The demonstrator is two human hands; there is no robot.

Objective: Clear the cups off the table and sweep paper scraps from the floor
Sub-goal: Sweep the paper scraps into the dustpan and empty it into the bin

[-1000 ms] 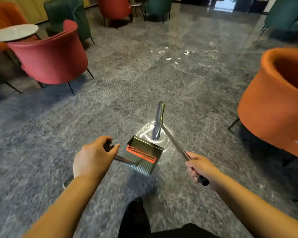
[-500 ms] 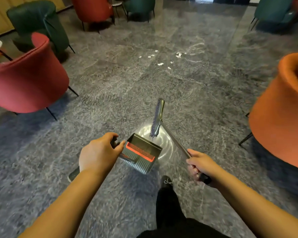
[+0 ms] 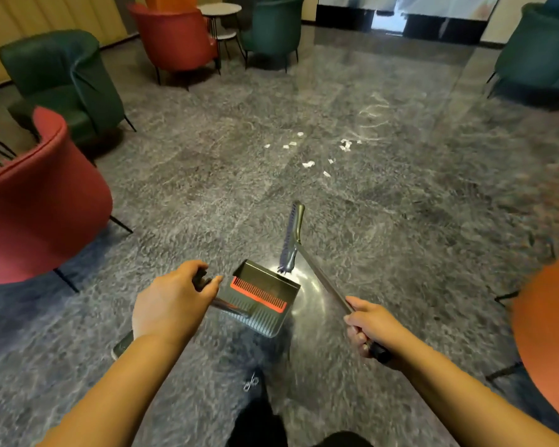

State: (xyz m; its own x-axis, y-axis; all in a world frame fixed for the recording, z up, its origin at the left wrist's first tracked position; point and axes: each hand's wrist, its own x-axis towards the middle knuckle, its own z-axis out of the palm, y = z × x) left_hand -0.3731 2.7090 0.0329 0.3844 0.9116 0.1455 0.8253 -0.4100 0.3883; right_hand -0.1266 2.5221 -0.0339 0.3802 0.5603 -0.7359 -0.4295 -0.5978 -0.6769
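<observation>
My left hand [image 3: 170, 304] grips the handle of a dark dustpan [image 3: 262, 298] with a red comb strip, held above the floor in front of me. My right hand [image 3: 373, 327] grips the metal handle of a broom [image 3: 292, 241], whose bristle head points away over the dustpan's far edge. Several white paper scraps [image 3: 309, 163] lie scattered on the grey marble floor [image 3: 400, 221] ahead, well beyond the broom head. No cups are in view.
A red armchair [image 3: 36, 201] stands close on the left, an orange one [image 3: 549, 343] close on the right. Green and red chairs [image 3: 65, 75] and small round tables [image 3: 220, 9] line the back. My leg and shoe [image 3: 255, 411] show below.
I have walked forward: the paper scraps are nearer and lower in view, and the chairs have slid past on both sides. Both hands hold the dustpan and broom as before.
</observation>
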